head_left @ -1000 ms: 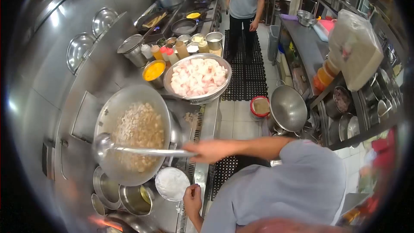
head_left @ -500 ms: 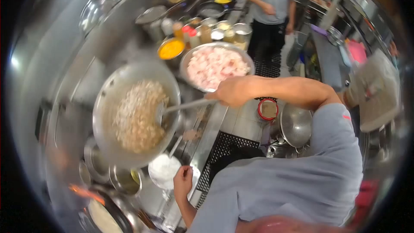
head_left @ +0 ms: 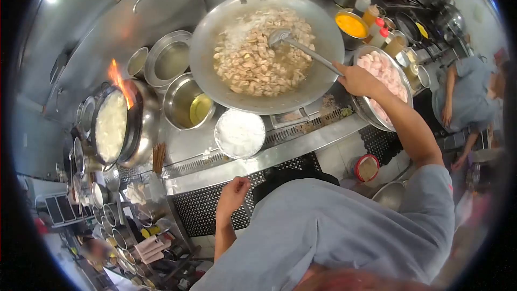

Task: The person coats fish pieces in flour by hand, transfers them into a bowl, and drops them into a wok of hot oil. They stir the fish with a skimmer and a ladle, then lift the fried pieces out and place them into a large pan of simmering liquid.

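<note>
My right hand [head_left: 360,80] grips the long handle of a metal ladle [head_left: 301,47], whose bowl rests in a large steel wok [head_left: 204,48] full of chopped pale meat in liquid. My left hand [head_left: 232,194] hangs loosely curled near the counter's front edge, below a white bowl of flour-like powder [head_left: 239,132]; it holds nothing. A big steel bowl of raw pink meat pieces [head_left: 383,73] sits just right of my right hand.
Steel pots of oil and liquid [head_left: 188,105] stand left of the wok. A second wok with white contents [head_left: 110,125] burns with a flame at far left. A yellow sauce bowl [head_left: 351,25] and squeeze bottles stand behind. Another person [head_left: 469,99] stands at right.
The camera has swung left and tilted. The ladle's bowl moved further across the wok. My left hand dropped away from the white powder bowl toward the counter edge.
</note>
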A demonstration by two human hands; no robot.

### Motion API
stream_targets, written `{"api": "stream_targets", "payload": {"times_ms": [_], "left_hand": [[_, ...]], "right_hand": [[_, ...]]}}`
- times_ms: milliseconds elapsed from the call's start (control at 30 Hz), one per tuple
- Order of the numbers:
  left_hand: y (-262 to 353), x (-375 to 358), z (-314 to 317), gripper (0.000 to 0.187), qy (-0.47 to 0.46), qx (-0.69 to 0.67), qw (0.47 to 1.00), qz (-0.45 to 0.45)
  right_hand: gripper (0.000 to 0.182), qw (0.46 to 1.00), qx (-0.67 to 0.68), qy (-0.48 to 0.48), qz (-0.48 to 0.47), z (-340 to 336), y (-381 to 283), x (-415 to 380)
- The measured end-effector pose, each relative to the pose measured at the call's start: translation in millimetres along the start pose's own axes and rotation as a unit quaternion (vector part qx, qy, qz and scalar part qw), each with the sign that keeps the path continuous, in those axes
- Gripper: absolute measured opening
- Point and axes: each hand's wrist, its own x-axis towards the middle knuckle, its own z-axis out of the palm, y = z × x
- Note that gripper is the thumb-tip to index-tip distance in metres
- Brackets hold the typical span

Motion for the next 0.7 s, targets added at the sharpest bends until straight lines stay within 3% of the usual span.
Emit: {"api": "stream_targets", "payload": {"times_ms": [33,67,133,300,333,433,567,633,700], "left_hand": [[-1,-8,3,0.022,0.016,-0.014,1.000,0.001],[-2,-12,6,0.022,0.021,-0.014,1.000,-0.004],[-2,-17,12,0.022,0.012,-0.002,1.000,-0.001],[35,-3,25,0.020,0.027,0.007,1.000,0.012],[51,4,27,0.017,0.054,0.014,0.996,0.069],[87,29,43,0.014,0.135,0.013,0.955,0.263],[145,57,66,0.014,0.175,0.126,0.891,0.400],[157,75,81,0.013,0.142,0.135,0.904,0.381],[182,80,89,0.015,0.091,0.302,0.893,0.322]], "right_hand": [[0.050,0.995,0.002,0.070,-0.077,0,-4,10],[0.050,0.994,0.004,0.068,-0.083,-4,-6,13],[0.049,0.970,0.214,-0.082,0.080,-25,-26,18],[0.049,0.930,0.350,-0.099,0.049,5,-38,60],[0.051,0.907,0.400,-0.119,0.053,11,-44,64],[0.048,0.894,0.425,-0.134,0.047,15,-66,57],[0.037,0.903,0.406,-0.139,-0.011,18,-72,30],[0.036,0.913,0.381,-0.146,-0.025,5,-71,8],[0.035,0.933,0.327,-0.137,-0.057,14,-53,0]]}}
